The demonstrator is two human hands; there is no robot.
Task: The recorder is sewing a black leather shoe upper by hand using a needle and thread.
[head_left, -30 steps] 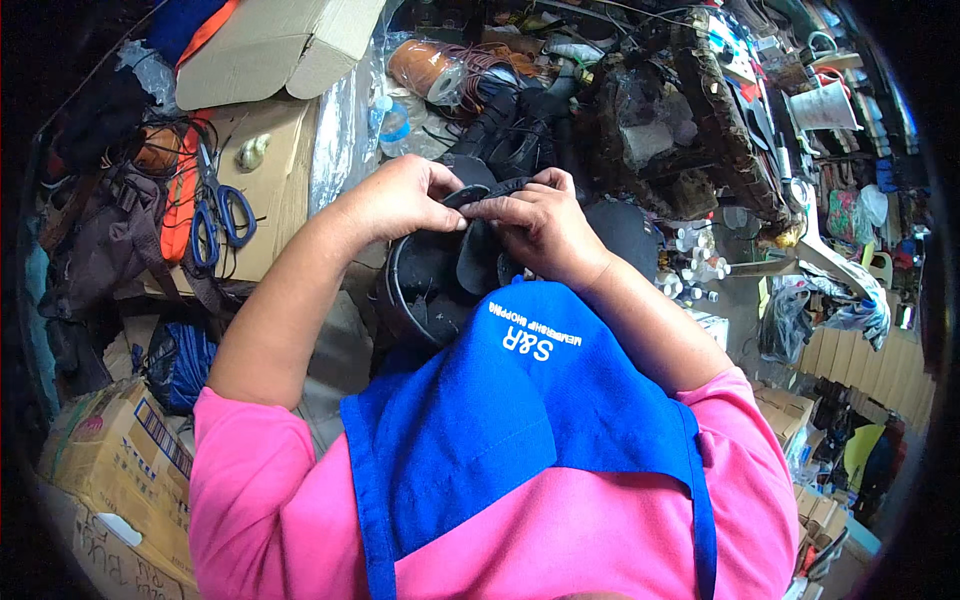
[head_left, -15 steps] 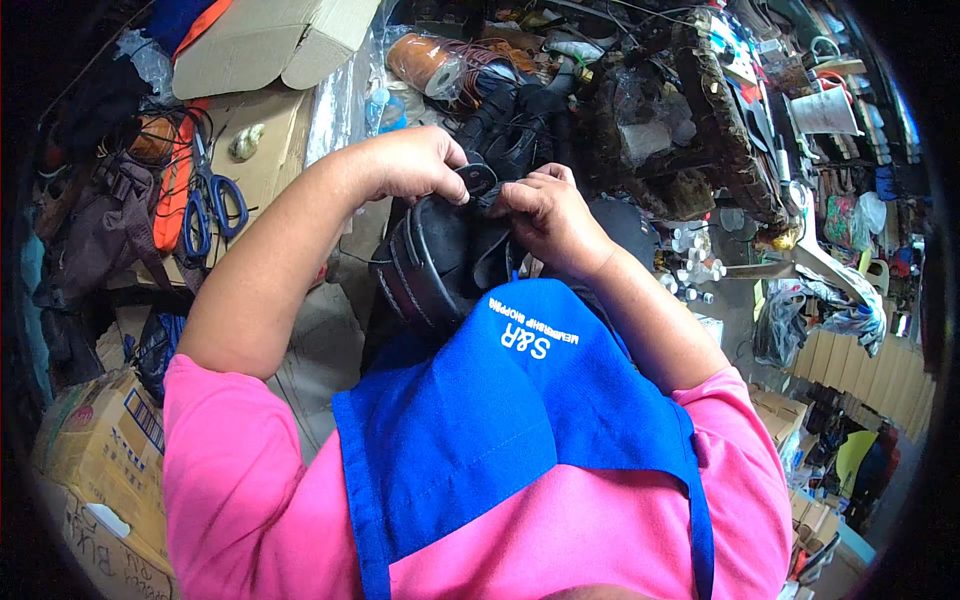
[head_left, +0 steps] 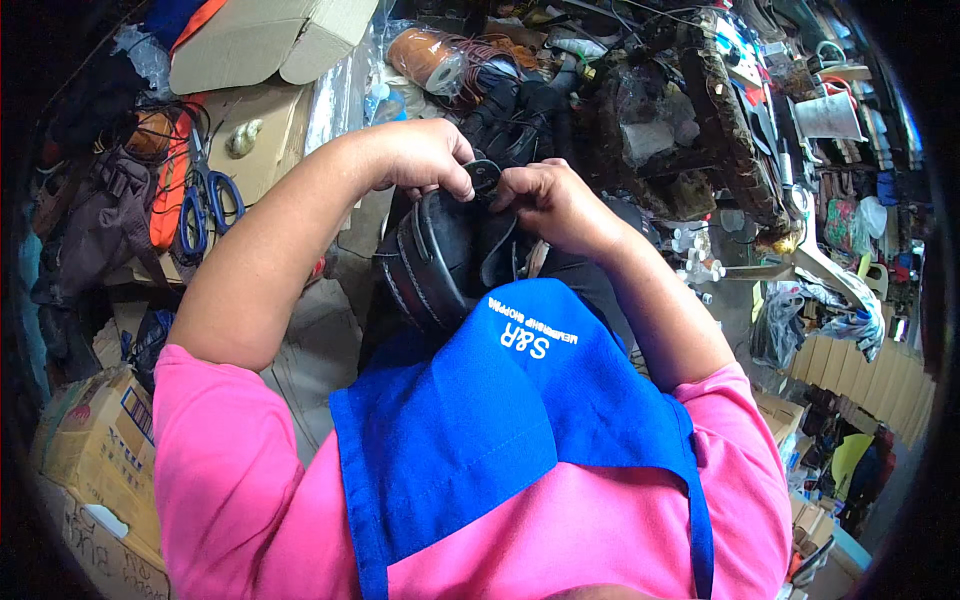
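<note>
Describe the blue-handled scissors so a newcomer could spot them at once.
Start from the big open cardboard box at upper left. Below it, left of the person's left forearm, the scissors lie beside an orange strap. Their two blue ring handles mark them out among the brown clutter.

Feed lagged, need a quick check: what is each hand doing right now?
Left hand: closed, pinching the top edge of the black shoe.
Right hand: closed, gripping the same shoe.
</note>
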